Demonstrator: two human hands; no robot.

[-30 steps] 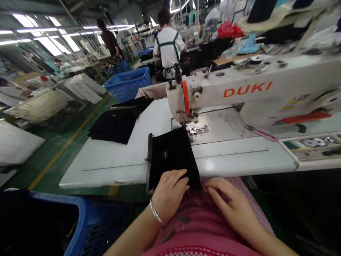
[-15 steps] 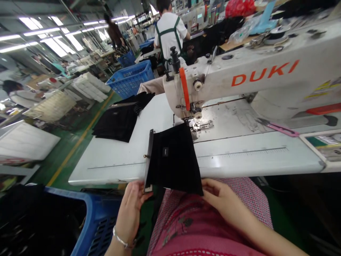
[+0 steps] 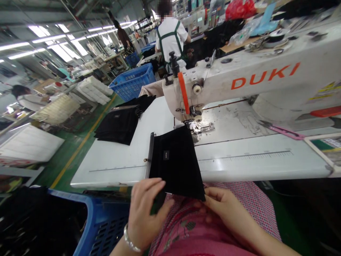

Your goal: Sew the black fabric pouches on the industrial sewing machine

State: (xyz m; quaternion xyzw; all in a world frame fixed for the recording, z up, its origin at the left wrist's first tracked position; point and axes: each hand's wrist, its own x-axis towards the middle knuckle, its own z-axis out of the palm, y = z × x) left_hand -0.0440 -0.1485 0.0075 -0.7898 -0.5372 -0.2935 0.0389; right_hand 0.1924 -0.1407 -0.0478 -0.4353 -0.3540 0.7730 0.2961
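A black fabric pouch (image 3: 178, 163) with a small label and a metal frame along its left edge lies at the front of the sewing table (image 3: 112, 160). Its far corner reaches the presser foot (image 3: 201, 128) of the sewing machine (image 3: 226, 76). My right hand (image 3: 221, 202) pinches the pouch's near right corner, over my lap. Thumb and fingers apart, my left hand (image 3: 146, 206) hovers at the near left corner of the pouch, partly in front of it. Nothing shows between the fingers of that hand.
A stack of black pouches (image 3: 117, 122) lies at the table's left. Pink-handled snips (image 3: 283, 130) rest right of the needle area. A blue basket (image 3: 89, 209) with dark items stands at lower left, another blue basket (image 3: 133, 83) behind the table. A co-worker (image 3: 170, 39) faces away beyond.
My left hand has let go of the metal-framed edge and moved right, its fingers spreading. The right hand still holds its corner. The pouch has barely moved, and the view has shifted slightly.
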